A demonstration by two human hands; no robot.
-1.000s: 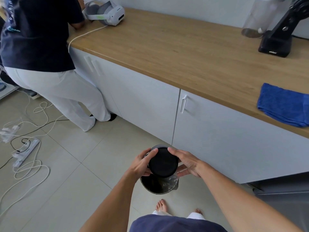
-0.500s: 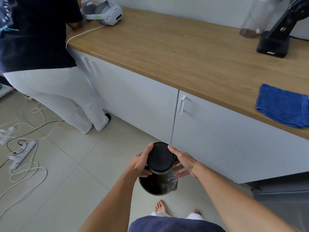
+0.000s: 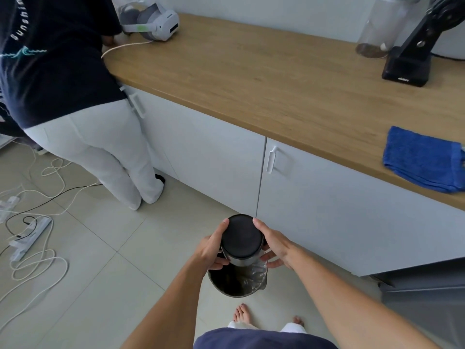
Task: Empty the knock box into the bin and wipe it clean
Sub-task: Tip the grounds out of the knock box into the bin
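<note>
I hold the knock box (image 3: pixel 241 238), a round black and grey pot, upside down with its dark base facing up. My left hand (image 3: pixel 212 245) grips its left side and my right hand (image 3: pixel 273 244) grips its right side. Directly beneath it stands the small round bin (image 3: pixel 235 282) on the tiled floor, lined with a clear plastic bag and dark inside. A folded blue cloth (image 3: pixel 422 159) lies on the wooden counter (image 3: pixel 264 79) at the right edge.
A person in white trousers (image 3: pixel 100 147) leans at the counter's left end. Cables and a power strip (image 3: pixel 30 235) litter the floor at left. A headset (image 3: pixel 156 20), a clear jar (image 3: pixel 380 28) and a black stand (image 3: pixel 407 61) sit on the counter. My bare feet (image 3: pixel 241 314) are below the bin.
Both hands have lifted the upturned knock box a little higher above the bin. The person at left has shifted closer along the counter.
</note>
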